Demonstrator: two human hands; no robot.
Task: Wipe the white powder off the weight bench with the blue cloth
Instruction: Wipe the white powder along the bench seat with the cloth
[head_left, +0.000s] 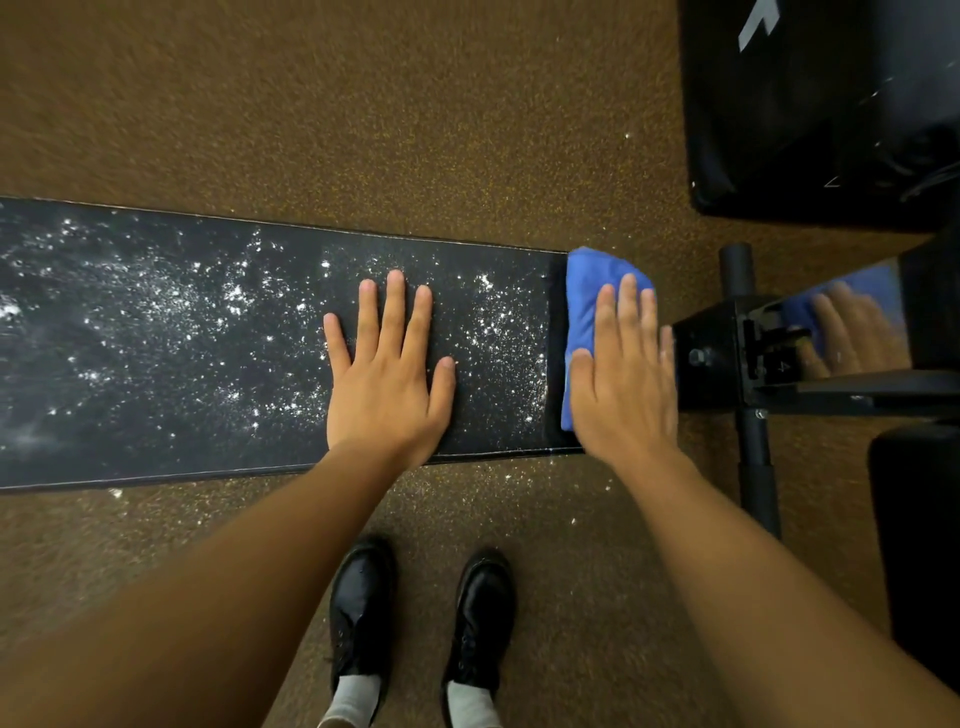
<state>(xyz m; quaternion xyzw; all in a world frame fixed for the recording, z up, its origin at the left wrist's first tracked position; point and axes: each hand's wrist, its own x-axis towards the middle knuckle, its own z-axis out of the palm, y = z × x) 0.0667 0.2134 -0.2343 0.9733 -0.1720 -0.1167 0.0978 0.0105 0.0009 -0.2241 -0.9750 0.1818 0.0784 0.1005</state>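
Head view: long black padded weight bench (182, 441) runs left-right across the frame, brown speckled rubber floor (363, 104) around it. Scattered white powder (156, 312) covers most of the pad, densest left and centre, thinner toward the right end. Folded blue microfibre cloth (584, 291) sits at the bench's right end, on the short edge. Right hand (626, 374) lies flat on top of the cloth, fingers straight and close together, pressing down, not pinching. Left hand (387, 364) is flat on the pad near the front edge, fingers slightly spread, bracing, holding nothing. A narrow strip beside the cloth looks clean.

Step, as I judge it: start of a wipe pass, nearly all powder left. Next move likely needs a firm push of the cloth leftward along the pad, with the left hand lifted out of the path.
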